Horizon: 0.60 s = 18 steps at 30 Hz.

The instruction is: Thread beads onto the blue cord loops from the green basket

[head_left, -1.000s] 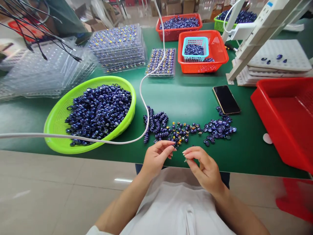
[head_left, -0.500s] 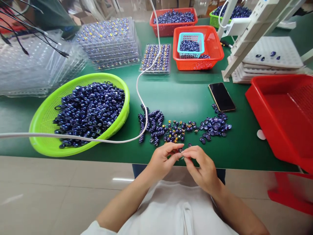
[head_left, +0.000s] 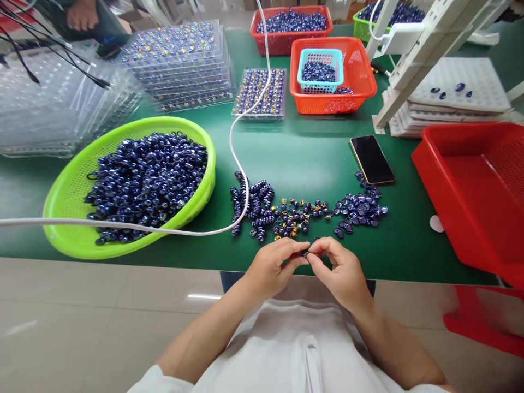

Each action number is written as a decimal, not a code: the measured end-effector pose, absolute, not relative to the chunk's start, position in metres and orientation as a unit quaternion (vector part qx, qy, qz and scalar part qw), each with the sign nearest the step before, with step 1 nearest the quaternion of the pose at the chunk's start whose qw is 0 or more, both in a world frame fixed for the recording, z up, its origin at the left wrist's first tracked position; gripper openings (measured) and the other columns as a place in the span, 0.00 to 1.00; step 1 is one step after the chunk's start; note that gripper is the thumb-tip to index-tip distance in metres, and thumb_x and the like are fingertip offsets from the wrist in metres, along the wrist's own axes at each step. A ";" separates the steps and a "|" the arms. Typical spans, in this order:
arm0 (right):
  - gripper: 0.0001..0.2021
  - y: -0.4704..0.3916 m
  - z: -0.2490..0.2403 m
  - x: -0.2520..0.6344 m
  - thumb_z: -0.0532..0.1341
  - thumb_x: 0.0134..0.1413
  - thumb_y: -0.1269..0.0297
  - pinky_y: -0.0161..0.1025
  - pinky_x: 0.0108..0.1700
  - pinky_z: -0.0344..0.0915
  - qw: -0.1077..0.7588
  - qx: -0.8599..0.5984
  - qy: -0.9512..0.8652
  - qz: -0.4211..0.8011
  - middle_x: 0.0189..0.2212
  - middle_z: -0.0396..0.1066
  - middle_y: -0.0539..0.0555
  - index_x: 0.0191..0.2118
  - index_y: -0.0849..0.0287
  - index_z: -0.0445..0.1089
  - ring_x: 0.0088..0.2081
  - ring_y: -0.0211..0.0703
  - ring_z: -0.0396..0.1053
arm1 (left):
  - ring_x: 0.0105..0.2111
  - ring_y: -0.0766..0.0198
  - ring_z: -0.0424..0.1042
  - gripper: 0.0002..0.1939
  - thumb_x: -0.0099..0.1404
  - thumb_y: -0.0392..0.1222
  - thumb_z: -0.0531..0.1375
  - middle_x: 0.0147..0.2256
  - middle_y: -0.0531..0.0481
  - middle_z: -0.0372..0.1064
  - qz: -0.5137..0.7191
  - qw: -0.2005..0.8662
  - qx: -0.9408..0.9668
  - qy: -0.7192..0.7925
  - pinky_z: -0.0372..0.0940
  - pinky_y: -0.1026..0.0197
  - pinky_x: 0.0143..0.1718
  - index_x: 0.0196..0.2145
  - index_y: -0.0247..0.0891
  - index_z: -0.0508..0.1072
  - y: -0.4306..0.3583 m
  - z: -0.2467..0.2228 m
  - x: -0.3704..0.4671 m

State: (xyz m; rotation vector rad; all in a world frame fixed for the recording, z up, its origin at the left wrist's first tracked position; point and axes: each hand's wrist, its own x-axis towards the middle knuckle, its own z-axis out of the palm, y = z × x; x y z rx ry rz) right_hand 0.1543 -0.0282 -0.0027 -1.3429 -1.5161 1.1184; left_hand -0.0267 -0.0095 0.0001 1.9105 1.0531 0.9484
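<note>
My left hand (head_left: 273,266) and my right hand (head_left: 339,271) meet at the table's front edge, fingertips pinched together around a small dark piece (head_left: 305,253). Its shape is mostly hidden by the fingers. Just beyond them lie loose dark and gold beads (head_left: 295,217). To their left are rows of stacked dark rings (head_left: 261,204), and to their right a pile of flat dark-blue pieces (head_left: 360,209). A green basket (head_left: 65,191) full of shiny dark looped pieces sits at the left.
A white cable (head_left: 234,147) crosses the green table (head_left: 303,153). A phone (head_left: 372,159) lies near a red bin (head_left: 454,213). Behind are bead trays (head_left: 260,93), an orange basket (head_left: 360,71) and a metal post (head_left: 417,60). Another person's hand (head_left: 82,15) shows at top left.
My right fingers have closed in nearer to my left fingertips around the small piece. Another person's hand has come into view at top left. The view has shifted slightly.
</note>
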 end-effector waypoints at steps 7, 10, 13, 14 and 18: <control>0.03 -0.024 0.004 0.158 0.60 0.57 0.69 0.33 0.37 0.64 0.358 -0.533 -0.596 0.483 0.29 0.69 0.47 0.33 0.56 0.69 0.32 0.37 0.67 | 0.27 0.66 0.76 0.07 0.64 0.38 0.65 0.31 0.48 0.80 0.386 0.354 0.747 0.409 0.70 0.67 0.30 0.41 0.36 0.78 -0.009 -0.003 -0.029; 0.04 -0.022 0.007 0.159 0.59 0.57 0.69 0.33 0.35 0.63 0.326 -0.535 -0.587 0.512 0.28 0.69 0.47 0.31 0.56 0.68 0.31 0.37 0.67 | 0.26 0.66 0.76 0.08 0.64 0.39 0.65 0.27 0.49 0.79 0.397 0.340 0.765 0.377 0.69 0.67 0.30 0.40 0.36 0.78 -0.007 -0.004 -0.032; 0.04 -0.022 0.011 0.160 0.59 0.57 0.68 0.34 0.34 0.63 0.306 -0.535 -0.586 0.526 0.28 0.69 0.48 0.30 0.56 0.67 0.32 0.38 0.67 | 0.26 0.66 0.76 0.08 0.65 0.40 0.64 0.27 0.49 0.79 0.395 0.328 0.781 0.356 0.69 0.66 0.30 0.42 0.37 0.78 -0.005 -0.006 -0.035; 0.04 -0.021 0.011 0.160 0.60 0.57 0.68 0.34 0.34 0.63 0.302 -0.534 -0.588 0.528 0.28 0.69 0.48 0.30 0.56 0.67 0.32 0.38 0.67 | 0.26 0.65 0.77 0.08 0.65 0.40 0.64 0.28 0.49 0.79 0.393 0.326 0.785 0.352 0.69 0.66 0.30 0.43 0.38 0.78 -0.005 -0.006 -0.035; 0.04 -0.019 0.012 0.162 0.60 0.58 0.67 0.33 0.33 0.63 0.287 -0.527 -0.581 0.550 0.28 0.69 0.47 0.31 0.56 0.67 0.31 0.37 0.67 | 0.27 0.64 0.77 0.10 0.66 0.38 0.63 0.28 0.49 0.80 0.385 0.327 0.794 0.337 0.69 0.65 0.30 0.46 0.40 0.78 -0.004 -0.007 -0.036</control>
